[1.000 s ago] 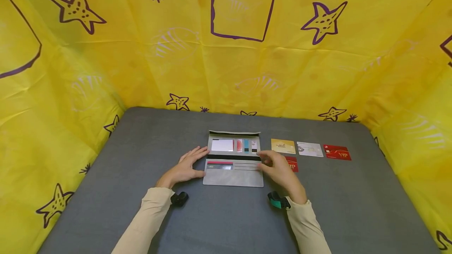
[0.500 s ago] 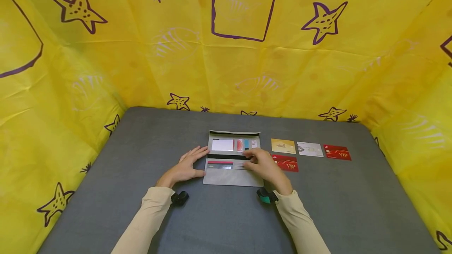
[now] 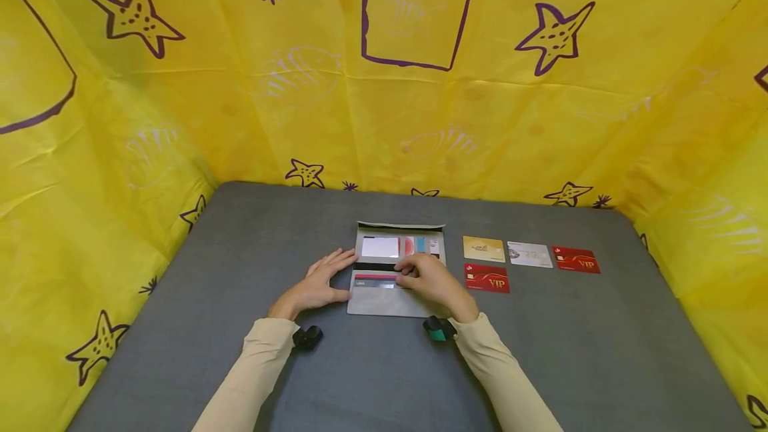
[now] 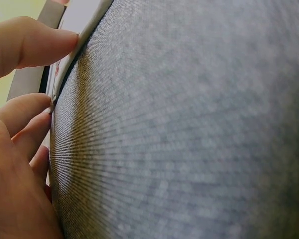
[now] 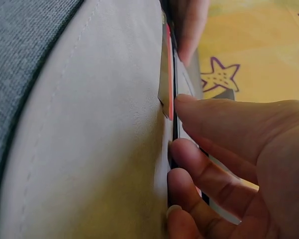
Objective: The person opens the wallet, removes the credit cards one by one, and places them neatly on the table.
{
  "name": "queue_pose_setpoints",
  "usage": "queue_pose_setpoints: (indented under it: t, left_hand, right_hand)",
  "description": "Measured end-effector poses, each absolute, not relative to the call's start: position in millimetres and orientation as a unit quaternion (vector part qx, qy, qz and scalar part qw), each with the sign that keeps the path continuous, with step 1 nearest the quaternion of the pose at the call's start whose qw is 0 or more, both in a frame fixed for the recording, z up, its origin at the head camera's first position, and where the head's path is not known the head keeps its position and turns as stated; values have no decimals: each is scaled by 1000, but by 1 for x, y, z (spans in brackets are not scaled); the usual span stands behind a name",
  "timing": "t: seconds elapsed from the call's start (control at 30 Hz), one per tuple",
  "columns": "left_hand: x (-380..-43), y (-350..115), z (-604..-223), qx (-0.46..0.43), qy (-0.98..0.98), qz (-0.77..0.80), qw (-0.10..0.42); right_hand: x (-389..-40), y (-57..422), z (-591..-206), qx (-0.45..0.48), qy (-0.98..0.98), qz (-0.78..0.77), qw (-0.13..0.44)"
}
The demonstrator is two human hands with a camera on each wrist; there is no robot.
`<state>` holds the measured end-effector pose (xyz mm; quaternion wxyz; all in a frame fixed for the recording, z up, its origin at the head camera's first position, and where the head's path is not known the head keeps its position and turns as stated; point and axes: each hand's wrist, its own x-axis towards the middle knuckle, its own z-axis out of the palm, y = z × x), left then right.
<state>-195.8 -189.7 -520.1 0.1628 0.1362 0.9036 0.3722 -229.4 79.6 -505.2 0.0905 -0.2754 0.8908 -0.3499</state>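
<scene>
A: Where do we find the wallet?
B: We see the open grey wallet [image 3: 384, 305] lying flat in the middle of the grey desk [image 3: 366, 379], with a black band [image 3: 373, 267] running across it.

A: And our left hand?
B: We have the left hand [image 3: 313, 290] spread at the wallet's left edge, thumb toward the near part, fingertips toward the far part.

A: The right hand?
B: We hold the right hand [image 3: 437, 285] over the wallet's right half, fingers bent. Its thumb is right by the end of the red-edged card [image 3: 373, 282] in the lower section; we cannot tell whether it pinches anything.

A: What sits in the upper section?
B: We make out a white card [image 3: 379, 247] on the left, then a pink strip [image 3: 410, 246] and a blue strip [image 3: 421, 245] beside it.

A: And off to the right?
B: We count four cards on the desk: a gold card [image 3: 483, 249], a silver-white card [image 3: 530, 254] and a red VIP card [image 3: 576, 260] in a row, and a second red VIP card [image 3: 487, 279] just below the gold one.

A: Behind them?
B: We face a yellow cloth [image 3: 222, 105] printed with purple starfish.
</scene>
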Motion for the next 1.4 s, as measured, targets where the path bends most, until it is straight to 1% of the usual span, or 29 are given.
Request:
queue_pose_setpoints:
  t: [0.27,0.87,1.03,1.23,1.4]
  left_hand:
    - [-196,-190,-521,133,904,371,166]
    - [-196,-189,-524,130,905,372,160]
    - [-196,-190,-523,132,904,374,159]
    - [-196,-189,-523,136,904,372,159]
    - [-196,-189,-523,138,905,372,157]
  right_hand:
    - [-233,73,-507,-277,898,-328,97]
    - [-240,69,-499,-263,897,-318,159]
    - [-240,67,-500,-278,901,-297,151]
    - [-238,64,-498,-266,920,-254,138]
    - [-236,61,-495,-261,933,-220,116]
